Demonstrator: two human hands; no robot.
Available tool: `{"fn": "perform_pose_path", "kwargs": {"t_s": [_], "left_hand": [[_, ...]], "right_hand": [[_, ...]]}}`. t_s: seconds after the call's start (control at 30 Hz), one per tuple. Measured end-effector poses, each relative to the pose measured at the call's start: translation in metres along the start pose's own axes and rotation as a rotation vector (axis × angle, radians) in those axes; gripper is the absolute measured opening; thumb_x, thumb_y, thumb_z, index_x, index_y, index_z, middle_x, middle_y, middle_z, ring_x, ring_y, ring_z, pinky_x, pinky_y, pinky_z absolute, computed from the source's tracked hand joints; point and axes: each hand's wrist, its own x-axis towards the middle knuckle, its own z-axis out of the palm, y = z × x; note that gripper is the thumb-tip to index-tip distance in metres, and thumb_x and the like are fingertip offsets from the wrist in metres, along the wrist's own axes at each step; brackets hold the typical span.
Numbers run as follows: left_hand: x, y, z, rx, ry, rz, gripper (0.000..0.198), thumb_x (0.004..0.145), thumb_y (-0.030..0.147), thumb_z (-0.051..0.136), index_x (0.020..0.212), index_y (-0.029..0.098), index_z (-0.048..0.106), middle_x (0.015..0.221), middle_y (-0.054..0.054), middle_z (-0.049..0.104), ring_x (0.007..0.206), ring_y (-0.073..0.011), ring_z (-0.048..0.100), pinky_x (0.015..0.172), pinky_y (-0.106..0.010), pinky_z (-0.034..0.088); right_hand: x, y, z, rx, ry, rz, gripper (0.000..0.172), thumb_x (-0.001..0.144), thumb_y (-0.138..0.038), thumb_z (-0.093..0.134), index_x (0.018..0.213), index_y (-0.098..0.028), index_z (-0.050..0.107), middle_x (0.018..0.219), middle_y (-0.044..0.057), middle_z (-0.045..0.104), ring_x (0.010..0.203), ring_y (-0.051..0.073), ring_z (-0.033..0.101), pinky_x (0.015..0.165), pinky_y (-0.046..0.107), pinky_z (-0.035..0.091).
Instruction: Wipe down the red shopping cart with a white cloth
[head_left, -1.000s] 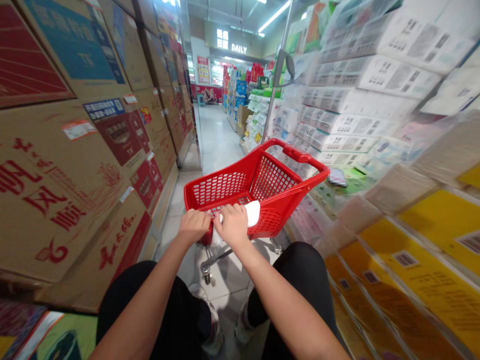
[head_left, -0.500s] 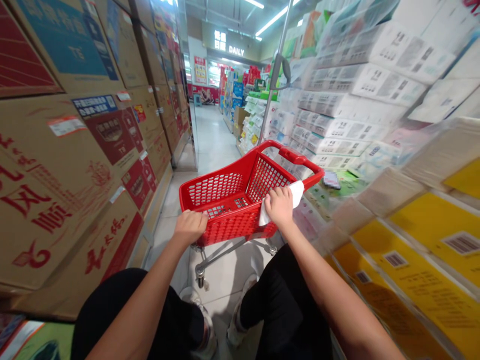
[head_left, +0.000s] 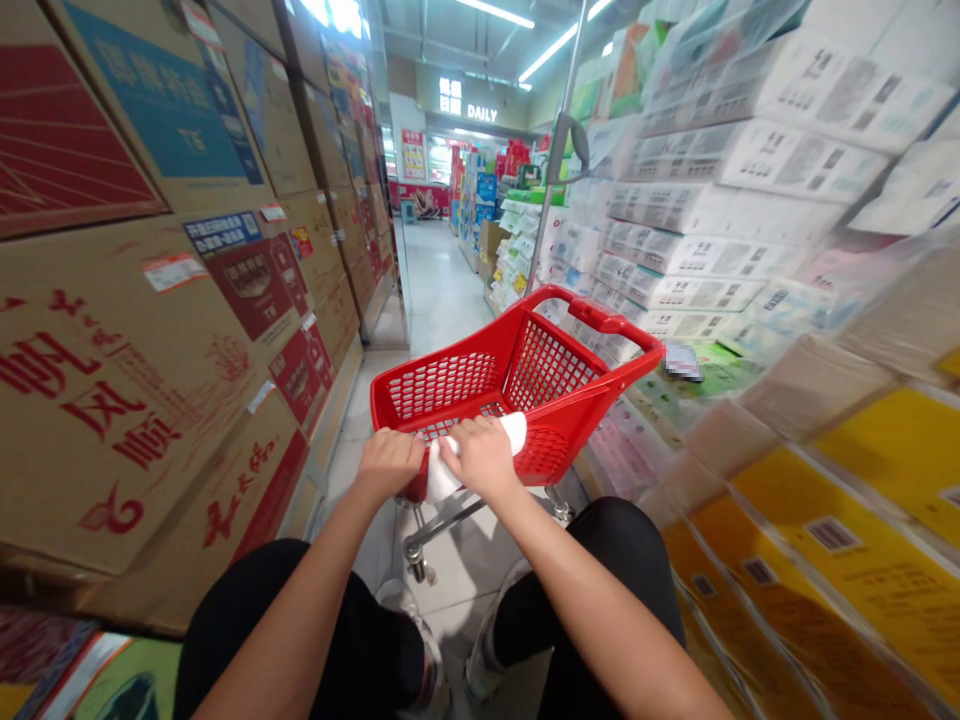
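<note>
A small red shopping cart (head_left: 559, 450) stands sideways in front of my knees, its basket holding nothing that I can see. My left hand (head_left: 390, 462) is closed over the near rim, close to the basket's left corner. Just right of it, my right hand (head_left: 480, 455) presses a white cloth (head_left: 513, 430) around the same rim, fingers over the top edge. One end of the cloth hangs down outside the basket between my hands. The cart's push handle (head_left: 600, 315) is at the upper right, away from both hands.
Stacked cardboard boxes (head_left: 90, 400) wall in the left side. White tissue packs (head_left: 697, 215) and yellow packages (head_left: 862, 490) are piled on the right. A metal pole (head_left: 551, 190) rises behind the cart. A tiled aisle (head_left: 442, 270) runs ahead.
My right hand has slid left along the near rim with the cloth, from near the handle end to beside my left hand. The left hand keeps its hold; the view has shifted slightly.
</note>
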Motion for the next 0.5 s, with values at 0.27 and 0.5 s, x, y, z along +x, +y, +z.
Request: {"fn": "perform_pose_path", "kwargs": {"t_s": [0.27, 0.5], "left_hand": [[0.012, 0.007, -0.007, -0.107, -0.246, -0.279, 0.049, 0.097, 0.031, 0.033, 0.067, 0.015, 0.068, 0.070, -0.013, 0.070, 0.067, -0.0218, 0.062, 0.067, -0.038, 0.040], [0.020, 0.015, -0.016, -0.131, -0.328, -0.398, 0.054, 0.096, 0.035, 0.030, 0.070, 0.014, 0.072, 0.075, -0.014, 0.073, 0.074, -0.0245, 0.066, 0.073, -0.039, 0.043]], "right_hand": [[0.007, 0.129, -0.047, -0.249, 0.040, 0.211, 0.033, 0.096, -0.032, 0.047, 0.073, -0.019, 0.067, 0.078, 0.009, 0.070, 0.084, 0.024, 0.054, 0.089, 0.037, 0.032], [0.004, 0.068, -0.020, -0.167, 0.110, 0.317, 0.029, 0.097, -0.029, 0.047, 0.075, -0.021, 0.064, 0.081, 0.008, 0.069, 0.090, 0.025, 0.051, 0.094, 0.040, 0.029]]}}
